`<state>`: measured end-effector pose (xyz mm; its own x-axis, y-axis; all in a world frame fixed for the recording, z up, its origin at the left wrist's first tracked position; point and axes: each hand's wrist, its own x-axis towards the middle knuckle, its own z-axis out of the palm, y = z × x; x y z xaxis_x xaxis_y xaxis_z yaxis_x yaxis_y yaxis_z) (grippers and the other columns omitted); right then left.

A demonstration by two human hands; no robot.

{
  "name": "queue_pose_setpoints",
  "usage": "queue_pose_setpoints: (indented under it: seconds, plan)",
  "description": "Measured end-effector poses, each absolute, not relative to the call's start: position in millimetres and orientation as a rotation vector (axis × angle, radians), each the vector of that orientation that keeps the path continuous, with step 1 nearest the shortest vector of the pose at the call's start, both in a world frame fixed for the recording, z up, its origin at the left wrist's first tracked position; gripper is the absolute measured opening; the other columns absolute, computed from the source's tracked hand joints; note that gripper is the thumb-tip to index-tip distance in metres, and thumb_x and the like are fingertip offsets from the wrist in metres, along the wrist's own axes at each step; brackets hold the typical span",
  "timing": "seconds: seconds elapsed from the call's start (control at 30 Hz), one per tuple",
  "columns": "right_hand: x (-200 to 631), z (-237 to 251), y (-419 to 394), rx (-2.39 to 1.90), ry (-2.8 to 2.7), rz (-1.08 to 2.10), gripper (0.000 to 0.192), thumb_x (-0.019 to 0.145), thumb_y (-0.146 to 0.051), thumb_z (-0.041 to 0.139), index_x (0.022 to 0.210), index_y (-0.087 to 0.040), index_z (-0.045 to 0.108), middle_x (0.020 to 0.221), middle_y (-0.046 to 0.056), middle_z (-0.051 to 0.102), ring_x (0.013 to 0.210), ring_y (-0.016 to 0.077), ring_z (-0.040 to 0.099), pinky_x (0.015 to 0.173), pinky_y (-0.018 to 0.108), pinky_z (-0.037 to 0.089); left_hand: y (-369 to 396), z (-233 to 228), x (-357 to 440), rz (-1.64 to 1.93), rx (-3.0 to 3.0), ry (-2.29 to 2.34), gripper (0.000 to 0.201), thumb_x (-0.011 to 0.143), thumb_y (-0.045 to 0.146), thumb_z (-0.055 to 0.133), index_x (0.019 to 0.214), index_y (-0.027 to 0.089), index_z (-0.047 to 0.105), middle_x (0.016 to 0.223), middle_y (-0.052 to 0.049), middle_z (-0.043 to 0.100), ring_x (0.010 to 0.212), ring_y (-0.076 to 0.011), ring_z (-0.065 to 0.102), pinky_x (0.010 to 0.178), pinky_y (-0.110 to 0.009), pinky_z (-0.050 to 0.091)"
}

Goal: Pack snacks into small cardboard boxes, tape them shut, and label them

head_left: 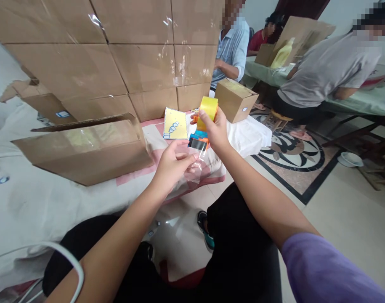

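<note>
My right hand (215,131) grips an orange tape dispenser (201,141) loaded with a yellow roll of clear tape (208,110), held up in front of me. My left hand (173,165) pinches the loose end of the clear tape strip (195,168), which hangs down from the dispenser's black blade edge. Both hands are close together above the near edge of a pink and white covered table (138,174). A folded flat cardboard box (85,149) lies on that table to the left of my hands.
A tall stack of taped cardboard boxes (123,59) fills the back. A yellow printed card (176,124) and a small sealed box (235,100) sit behind the dispenser. Other people sit at a green-covered table (362,103) at the right. A white bowl (351,159) rests on the patterned floor.
</note>
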<state>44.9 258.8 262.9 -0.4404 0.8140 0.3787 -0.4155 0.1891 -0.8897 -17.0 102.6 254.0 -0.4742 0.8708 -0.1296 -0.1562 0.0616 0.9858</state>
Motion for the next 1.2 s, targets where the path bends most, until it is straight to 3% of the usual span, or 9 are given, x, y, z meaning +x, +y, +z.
queue_pose_setpoints:
  seconds: [0.3,0.5,0.8,1.07,1.2]
  plan:
    - [44,269,253,-0.407,-1.371,1.459,0.04,0.078,-0.055,0.075,0.096,-0.026,0.053,0.091,0.001,0.068,0.096,0.0206,0.069,0.077,0.035,0.06,111,244,-22,1.553,0.718,1.529,0.051,0.07,0.025,0.08,0.109,0.021,0.047,0.077,-0.002,0.072,0.059,-0.0178,0.069,0.051,-0.025,0.051]
    - [46,268,253,-0.385,-1.357,1.523,0.044,0.079,-0.062,0.071,0.094,-0.025,0.053,0.085,0.001,0.069,0.086,0.0198,0.07,0.071,0.033,0.06,110,247,-21,1.507,0.817,1.58,0.052,0.072,0.031,0.079,0.11,0.021,0.046,0.08,-0.002,0.074,0.05,-0.0146,0.066,0.042,-0.021,0.043]
    - [46,271,250,-0.437,-1.298,1.643,0.047,0.08,-0.067,0.067,0.09,-0.024,0.051,0.083,0.002,0.069,0.08,0.0197,0.07,0.069,0.033,0.059,105,247,-17,1.651,1.049,1.636,0.05,0.077,0.033,0.074,0.116,0.024,0.043,0.088,-0.001,0.074,0.054,-0.0136,0.068,0.052,-0.024,0.054]
    - [47,267,245,-0.417,-1.178,1.773,0.04,0.084,-0.057,0.069,0.087,-0.023,0.05,0.073,0.001,0.066,0.075,0.0187,0.07,0.063,0.03,0.058,107,242,-18,1.75,1.078,1.599,0.049,0.073,0.032,0.077,0.111,0.024,0.046,0.08,0.001,0.071,0.058,-0.0152,0.068,0.049,-0.025,0.057]
    - [49,264,241,-0.424,-1.148,1.801,0.038,0.084,-0.054,0.07,0.085,-0.023,0.048,0.068,-0.001,0.064,0.071,0.0175,0.068,0.059,0.029,0.059,105,242,-16,1.747,1.073,1.624,0.048,0.072,0.03,0.077,0.11,0.023,0.048,0.078,0.0,0.071,0.053,-0.0132,0.064,0.042,-0.021,0.05]
